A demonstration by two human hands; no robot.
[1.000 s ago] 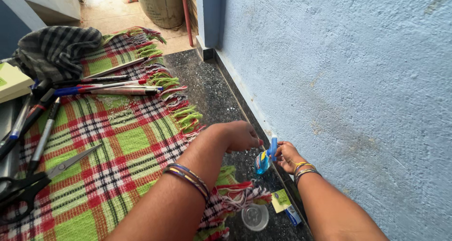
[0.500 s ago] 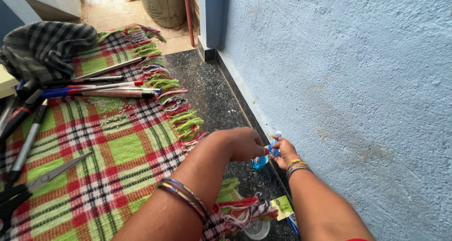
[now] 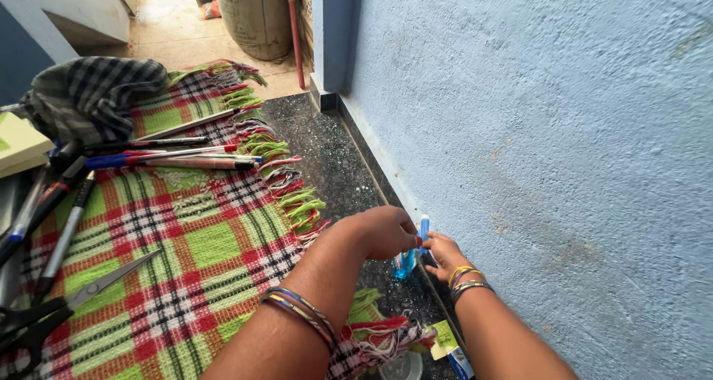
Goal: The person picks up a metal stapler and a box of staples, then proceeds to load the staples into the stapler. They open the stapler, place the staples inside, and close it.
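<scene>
Both hands (image 3: 416,243) pinch a small blue bottle (image 3: 405,263)

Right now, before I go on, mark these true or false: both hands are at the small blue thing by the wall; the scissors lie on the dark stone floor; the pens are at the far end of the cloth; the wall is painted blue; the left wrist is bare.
1. Both hands are at the small blue thing by the wall. True: the left hand and right hand meet on the small blue thing.
2. The scissors lie on the dark stone floor. False: the scissors lie on the checked cloth.
3. The pens are at the cloth's far end. True: pens.
4. The wall is blue. True: wall.
5. The left wrist is bare. False: it wears bangles.
</scene>
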